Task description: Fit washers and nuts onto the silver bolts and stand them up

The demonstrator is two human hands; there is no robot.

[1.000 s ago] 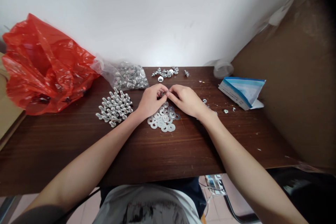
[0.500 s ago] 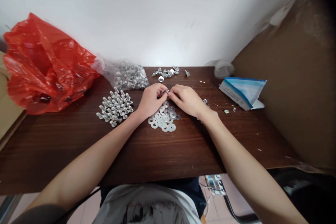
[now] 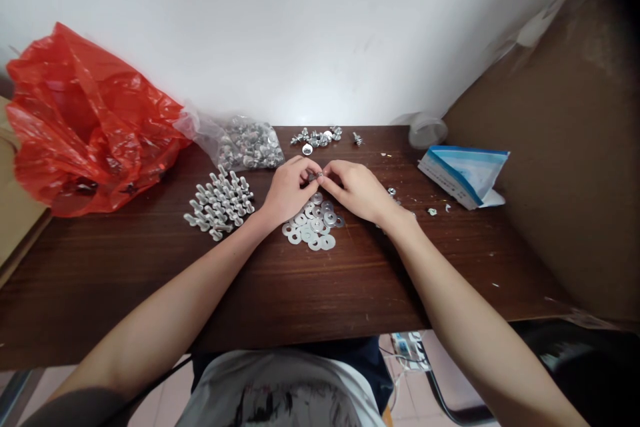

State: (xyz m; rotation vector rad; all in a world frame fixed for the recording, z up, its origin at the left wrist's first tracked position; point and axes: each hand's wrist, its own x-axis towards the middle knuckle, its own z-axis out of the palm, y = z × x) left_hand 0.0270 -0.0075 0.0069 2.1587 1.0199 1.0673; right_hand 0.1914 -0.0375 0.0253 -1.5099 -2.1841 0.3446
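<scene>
My left hand point(image 3: 294, 188) and my right hand point(image 3: 353, 189) meet fingertip to fingertip above a pile of flat washers point(image 3: 307, 232). Between them is a small metal piece point(image 3: 317, 176), mostly covered by the fingers; both hands pinch it. Standing bolts point(image 3: 220, 200) form a cluster left of my left hand. Several nuts point(image 3: 391, 192) lie beside my right wrist, partly hidden by it. Beyond the hands, small bolt assemblies point(image 3: 320, 139) lie in a loose group near the wall, with a single one point(image 3: 357, 139) to their right.
A clear bag of metal parts point(image 3: 250, 145) and a red plastic bag point(image 3: 95, 127) sit at the back left. A clear cup point(image 3: 427, 131) and a blue-white packet point(image 3: 463, 173) are at the right, near a cardboard sheet point(image 3: 560, 167). Small scraps point(image 3: 432, 212) lie on the brown table point(image 3: 320, 293).
The fingertips of both hands have shifted slightly around the small metal piece, which is now more covered. Nothing else has visibly moved.
</scene>
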